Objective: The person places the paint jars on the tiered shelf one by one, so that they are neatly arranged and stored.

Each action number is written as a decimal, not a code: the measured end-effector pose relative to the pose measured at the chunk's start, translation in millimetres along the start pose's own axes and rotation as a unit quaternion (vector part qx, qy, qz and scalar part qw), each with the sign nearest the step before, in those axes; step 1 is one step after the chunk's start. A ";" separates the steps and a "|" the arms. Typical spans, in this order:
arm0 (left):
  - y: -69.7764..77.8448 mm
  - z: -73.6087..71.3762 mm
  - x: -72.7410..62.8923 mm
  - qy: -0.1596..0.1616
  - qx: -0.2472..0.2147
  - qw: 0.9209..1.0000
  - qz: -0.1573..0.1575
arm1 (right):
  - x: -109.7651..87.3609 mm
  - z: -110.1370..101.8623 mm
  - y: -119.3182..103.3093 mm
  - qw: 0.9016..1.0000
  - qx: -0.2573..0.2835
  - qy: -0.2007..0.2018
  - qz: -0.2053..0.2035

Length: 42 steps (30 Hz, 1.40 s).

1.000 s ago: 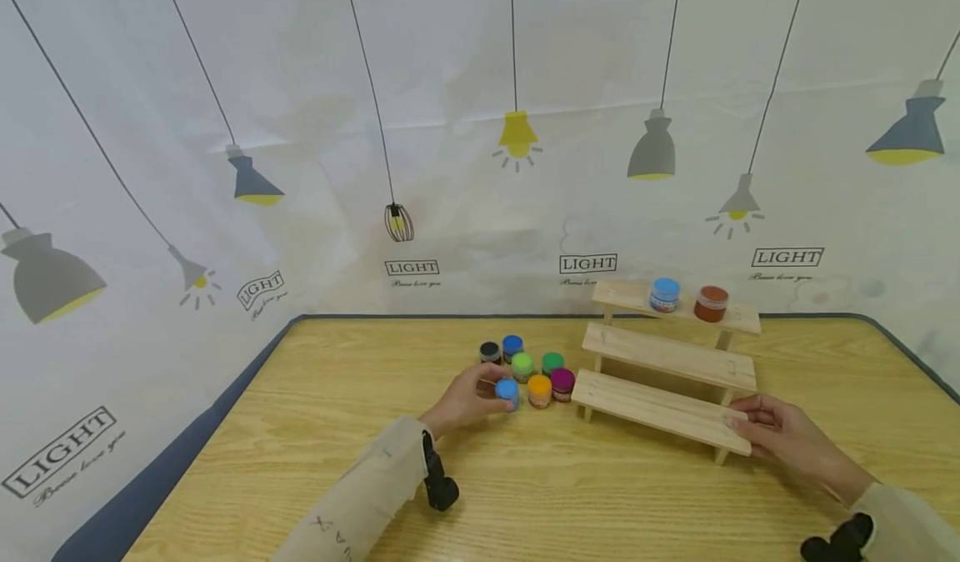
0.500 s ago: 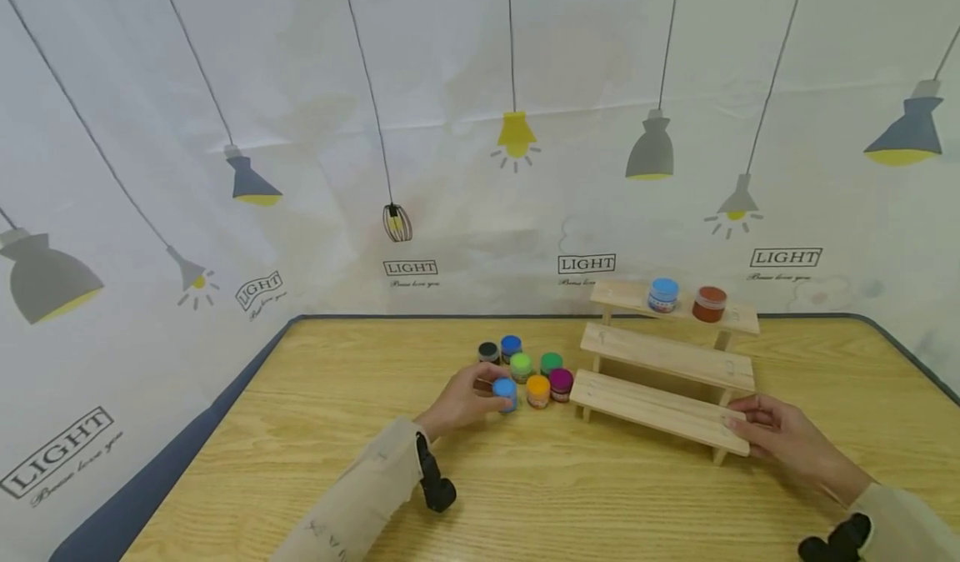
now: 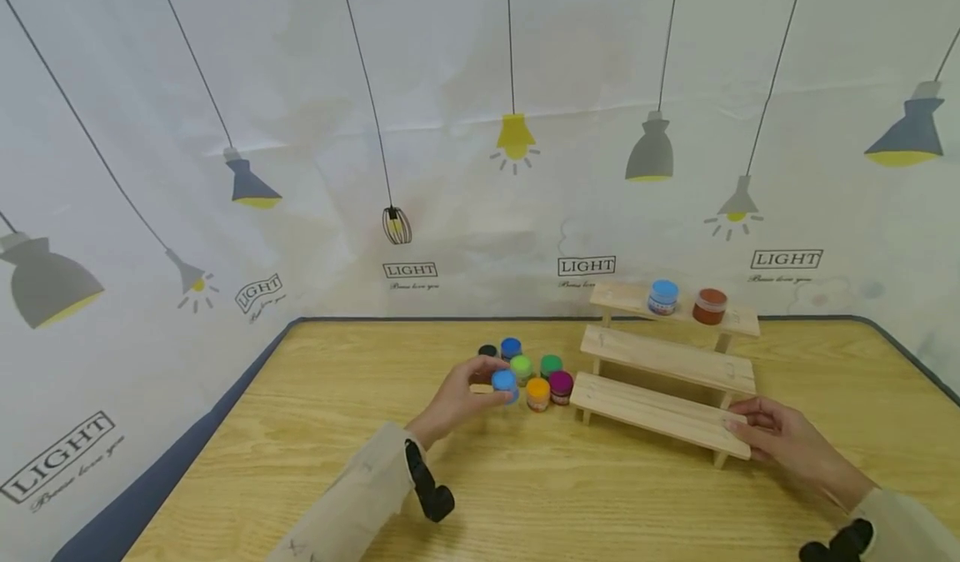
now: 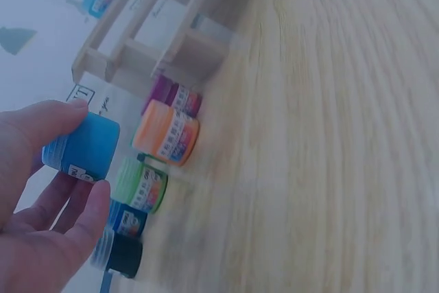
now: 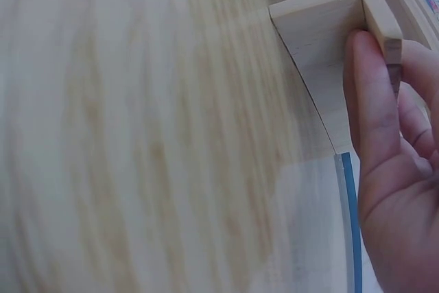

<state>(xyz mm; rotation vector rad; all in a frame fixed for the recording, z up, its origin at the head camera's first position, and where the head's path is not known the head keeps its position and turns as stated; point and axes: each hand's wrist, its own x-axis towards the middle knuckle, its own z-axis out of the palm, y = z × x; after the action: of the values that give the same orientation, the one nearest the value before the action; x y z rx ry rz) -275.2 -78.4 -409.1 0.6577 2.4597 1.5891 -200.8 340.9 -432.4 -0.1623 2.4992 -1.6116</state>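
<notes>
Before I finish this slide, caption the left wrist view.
A left hand holds a round light-blue jar near a round orange jar and a tiered wooden stand.

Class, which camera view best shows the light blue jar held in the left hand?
The left wrist view: the light blue jar appears largest there, held by the left hand, with part of its label visible. The head view shows it smaller, with little detail. The right wrist view doesn't show it.

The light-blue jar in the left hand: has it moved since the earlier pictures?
Yes, slightly: in the head view, the light-blue jar now appears higher against the orange jar.
</notes>
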 end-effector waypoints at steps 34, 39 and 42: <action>99.9 53.1 61.1 -0.034 0.053 0.994 0.084 | 1.1 -1.6 7.2 0.999 0.015 -0.005 -0.033; 108.9 64.3 74.3 -0.021 0.059 0.994 0.092 | 1.0 -1.4 7.4 0.999 0.015 -0.007 -0.035; 113.9 71.6 82.4 -0.011 0.077 0.991 0.105 | 1.2 -1.7 7.4 0.999 0.016 -0.010 -0.034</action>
<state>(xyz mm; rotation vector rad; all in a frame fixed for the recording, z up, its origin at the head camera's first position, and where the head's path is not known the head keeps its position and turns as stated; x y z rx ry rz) -291.9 56.2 -328.6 0.9817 2.5903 1.4570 -202.3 345.3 -438.5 -0.2605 2.4776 -1.6648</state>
